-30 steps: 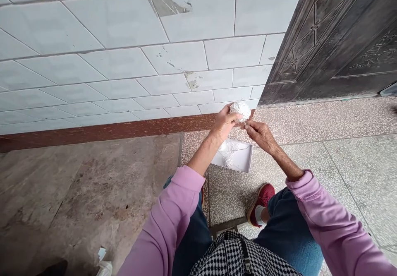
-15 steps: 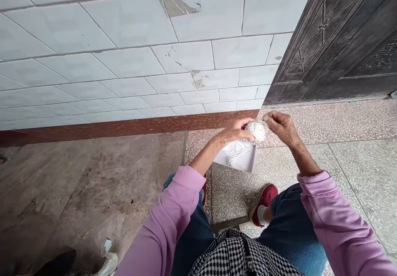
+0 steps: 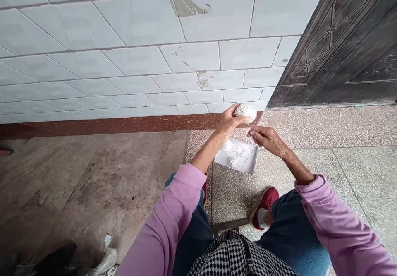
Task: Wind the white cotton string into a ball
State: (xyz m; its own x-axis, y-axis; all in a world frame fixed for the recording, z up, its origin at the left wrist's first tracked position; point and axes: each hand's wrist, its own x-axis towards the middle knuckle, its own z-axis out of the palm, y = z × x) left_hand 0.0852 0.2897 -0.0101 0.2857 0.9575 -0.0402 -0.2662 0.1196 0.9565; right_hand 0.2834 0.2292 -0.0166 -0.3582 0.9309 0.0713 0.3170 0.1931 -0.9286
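Ball: We are keeping the white ball (image 3: 247, 111) up in front of the wall's foot, above and beyond the box, and it is looking round and thickly layered.
Left hand: Our left hand (image 3: 228, 121) is cupping the ball from its left side, the fingers curling behind it and the thumb lying along the near side.
Right hand: Our right hand (image 3: 269, 138) is pinching narrowly, thumb against forefinger, and is holding a white strand (image 3: 249, 125) just below the ball.
Strand: It is running short and nearly straight between ball and fingertips; we are not managing to tell whether it is carrying on down to the box.
Box: The shallow white box (image 3: 249, 165) is sitting on the speckled floor (image 3: 229, 199), below our hands and touching neither.
Done so far: We are judging that a good share of the cord is already lying in the ball.
Left over: Loose loops (image 3: 241, 150) are spreading inside the box, and a small white clump (image 3: 232, 162) is resting near its front edge, so we are reckoning that plenty is remaining unwound.
Around us: The tiled wall (image 3: 198, 54) is standing ahead, and a dark door (image 3: 350, 48) is filling the upper right.
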